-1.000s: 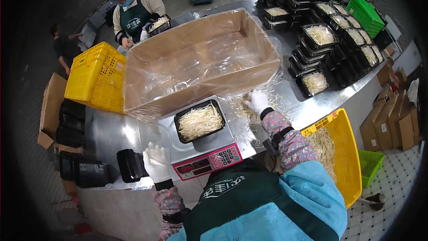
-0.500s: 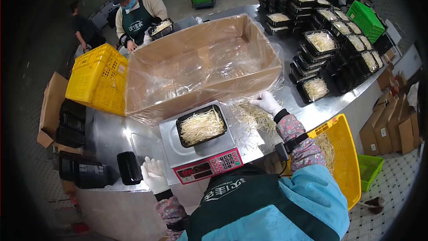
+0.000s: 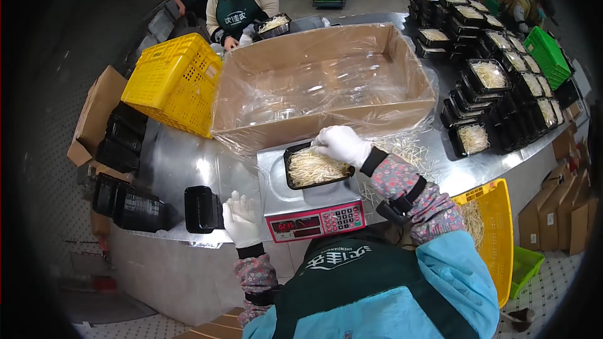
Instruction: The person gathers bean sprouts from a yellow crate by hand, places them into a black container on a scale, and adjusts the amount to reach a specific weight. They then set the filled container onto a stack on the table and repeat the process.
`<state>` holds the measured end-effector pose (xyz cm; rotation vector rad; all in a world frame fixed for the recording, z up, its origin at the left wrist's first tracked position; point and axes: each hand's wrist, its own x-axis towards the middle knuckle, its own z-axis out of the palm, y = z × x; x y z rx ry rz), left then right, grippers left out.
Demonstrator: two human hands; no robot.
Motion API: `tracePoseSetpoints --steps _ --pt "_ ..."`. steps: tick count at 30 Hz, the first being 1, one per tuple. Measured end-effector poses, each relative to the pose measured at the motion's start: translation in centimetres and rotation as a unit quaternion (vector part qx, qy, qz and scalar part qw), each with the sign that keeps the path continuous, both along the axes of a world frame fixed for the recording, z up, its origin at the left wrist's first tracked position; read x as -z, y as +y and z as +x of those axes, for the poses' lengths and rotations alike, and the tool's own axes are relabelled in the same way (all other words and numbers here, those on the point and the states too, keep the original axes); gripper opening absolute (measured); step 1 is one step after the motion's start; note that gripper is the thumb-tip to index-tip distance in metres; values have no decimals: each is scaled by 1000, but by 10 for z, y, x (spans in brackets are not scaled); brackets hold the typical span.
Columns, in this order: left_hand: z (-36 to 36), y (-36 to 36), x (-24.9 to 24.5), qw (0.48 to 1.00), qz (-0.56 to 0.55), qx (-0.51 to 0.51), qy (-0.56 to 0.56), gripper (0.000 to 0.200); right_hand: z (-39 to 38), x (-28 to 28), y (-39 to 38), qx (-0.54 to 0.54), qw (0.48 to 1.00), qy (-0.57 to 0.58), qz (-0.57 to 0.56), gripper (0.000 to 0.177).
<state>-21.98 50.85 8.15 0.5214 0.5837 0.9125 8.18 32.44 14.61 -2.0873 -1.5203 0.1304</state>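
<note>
A black tray of bean sprouts (image 3: 317,168) sits on the scale (image 3: 276,198), whose red front panel carries a lit display. Over the tray's upper right part is my gloved right hand (image 3: 342,145), its fingers bent down and pressed together at the sprouts; what they hold is hidden. My left hand (image 3: 242,218), also in a white glove, is palm up with fingers apart, between the scale and an empty black tray (image 3: 202,209). Loose sprouts (image 3: 407,150) lie on the metal table right of the scale.
A large plastic-lined carton (image 3: 276,132) stands behind the scale, with a yellow crate (image 3: 171,78) on its left. Filled trays (image 3: 490,75) are stacked at the right. A yellow basket (image 3: 499,232) is at my right. Across the table a co-worker (image 3: 242,9) holds a tray.
My right hand has moved left from the loose sprouts to the tray on the scale, and its fingers have closed. The whole view has shifted. My left hand stays open beside the scale.
</note>
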Motion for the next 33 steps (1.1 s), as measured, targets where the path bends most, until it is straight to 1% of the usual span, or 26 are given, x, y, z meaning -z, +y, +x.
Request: tracePoseSetpoints --steps 1,4,5,6,7,8,9,10,12,14,16,18,20,21,24,25,28,29,30,32,33 --pt "-3 0 0 1000 4 2 -5 22 -4 3 5 3 996 -23 -90 26" --pt "-14 5 3 1000 7 -7 -4 22 0 5 -5 2 996 37 -87 30" --pt "-19 7 5 1000 5 -12 0 22 9 11 -12 0 998 53 -37 34" --pt "-24 6 4 1000 2 -16 0 21 15 -2 -27 -4 997 79 15 32" --pt "-27 6 2 1000 -1 -18 -1 21 25 -2 -40 25 988 143 46 30" --pt "-28 8 3 1000 -5 -18 -2 21 37 -2 -55 56 974 205 78 28" --pt "-31 12 7 1000 -20 -23 -6 20 46 -6 -72 116 968 208 77 26" --pt "-34 12 8 1000 -11 -5 -28 20 54 -9 -91 177 958 211 74 24" --pt "-36 13 7 1000 -10 -3 -26 19 83 32 -123 247 931 226 146 23" --pt "-36 16 11 1000 -4 5 -26 20 94 57 -152 326 930 164 47 30" --pt "-33 16 13 1000 3 11 -21 20 86 83 -163 345 927 80 -121 38" --pt "-29 15 16 1000 9 17 -10 20 75 132 -162 312 943 40 -112 47" --pt "-20 5 7 1000 5 10 16 20 56 136 -146 302 931 -57 -195 53" --pt "-15 1 2 1000 3 5 28 20 57 156 -138 310 925 -68 -209 60" --pt "-11 -6 -2 999 19 9 46 20 53 162 -123 314 910 -85 -257 50" --pt "-13 -8 -3 998 20 7 51 20 57 172 -122 318 913 -68 -246 39" --pt "-19 -7 -2 998 26 -1 61 21 69 174 -129 322 933 -15 -161 28" --pt "-24 -5 2 997 31 -8 65 21 73 173 -133 345 928 11 -138 25" --pt "-28 -3 7 997 34 -14 68 21 73 158 -136 365 921 74 -111 23" --pt "-35 2 12 998 30 -15 50 22 80 141 -149 333 929 154 -51 21" --pt "-41 2 13 999 29 -18 42 23 80 131 -152 322 921 218 -11 19"
